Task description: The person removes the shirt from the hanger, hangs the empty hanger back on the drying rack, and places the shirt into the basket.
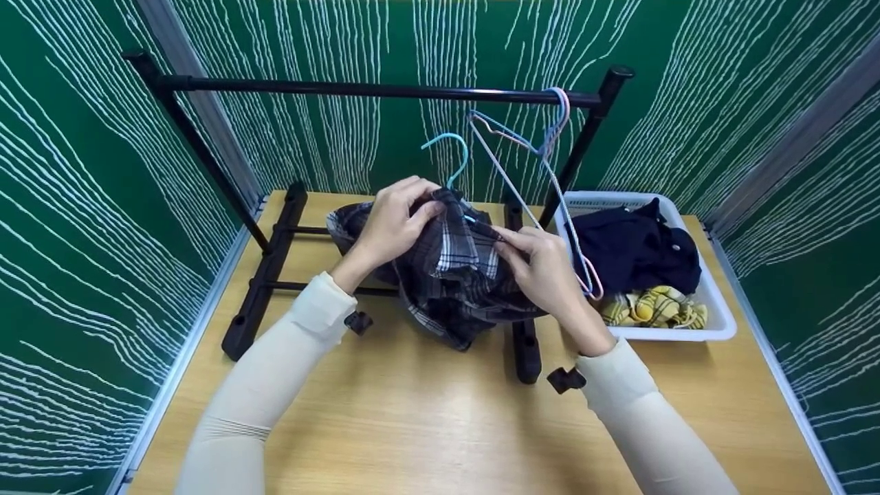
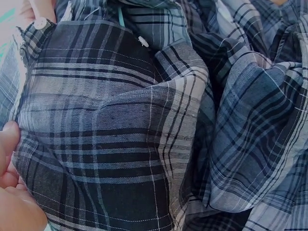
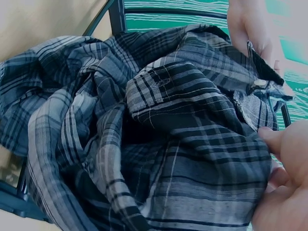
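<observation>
A dark plaid shirt (image 1: 454,275) with white buttons hangs bunched between my two hands, above the table. The blue hook of a hanger (image 1: 462,155) sticks up out of its collar, while most of that hanger is hidden in the cloth. My left hand (image 1: 399,216) pinches the shirt near the collar, left of the hook. On the other side, my right hand (image 1: 540,265) pinches the shirt's front edge between thumb and fingers. The right wrist view shows the shirt (image 3: 192,120) crumpled, its folds drooping to the left.
A black clothes rack (image 1: 385,89) stands behind the shirt. Pink and blue hangers (image 1: 564,185) hang at its right end, close to my right hand. A white basket (image 1: 718,316) at right holds a navy garment (image 1: 632,247) and a yellow plaid garment (image 1: 660,308).
</observation>
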{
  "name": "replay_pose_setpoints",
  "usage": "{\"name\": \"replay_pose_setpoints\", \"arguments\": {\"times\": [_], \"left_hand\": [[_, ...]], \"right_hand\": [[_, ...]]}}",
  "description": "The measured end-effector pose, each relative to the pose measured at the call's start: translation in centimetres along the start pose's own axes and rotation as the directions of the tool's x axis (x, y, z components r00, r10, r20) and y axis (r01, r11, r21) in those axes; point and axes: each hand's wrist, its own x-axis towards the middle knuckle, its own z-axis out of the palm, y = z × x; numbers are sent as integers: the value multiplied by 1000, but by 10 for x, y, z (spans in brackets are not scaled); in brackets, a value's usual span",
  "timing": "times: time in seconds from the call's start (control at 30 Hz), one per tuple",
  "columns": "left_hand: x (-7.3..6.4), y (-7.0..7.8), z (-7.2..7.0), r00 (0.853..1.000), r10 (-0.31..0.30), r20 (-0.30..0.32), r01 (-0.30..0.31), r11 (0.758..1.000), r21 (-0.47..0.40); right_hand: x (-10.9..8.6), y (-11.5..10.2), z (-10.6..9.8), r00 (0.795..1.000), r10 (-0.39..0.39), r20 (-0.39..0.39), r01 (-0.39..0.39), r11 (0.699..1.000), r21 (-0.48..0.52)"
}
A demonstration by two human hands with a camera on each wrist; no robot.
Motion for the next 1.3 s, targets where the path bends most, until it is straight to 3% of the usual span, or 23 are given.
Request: {"name": "replay_pose_setpoints", "arguments": {"times": [0.3,0.9,1.3], "left_hand": [[0,-3,-4,1000,-12,-19,12,1000,-1],[-2,-7,-7,998,-31,-51,30,999,-29],[-3,-8,-9,998,-7,-64,5,999,-34]], "right_hand": [[-11,10,-14,998,40,40,-38,998,-51],[-29,29,-34,995,92,29,-89,992,-94],[-35,35,-41,983,176,44,-175,984,-35]]}}
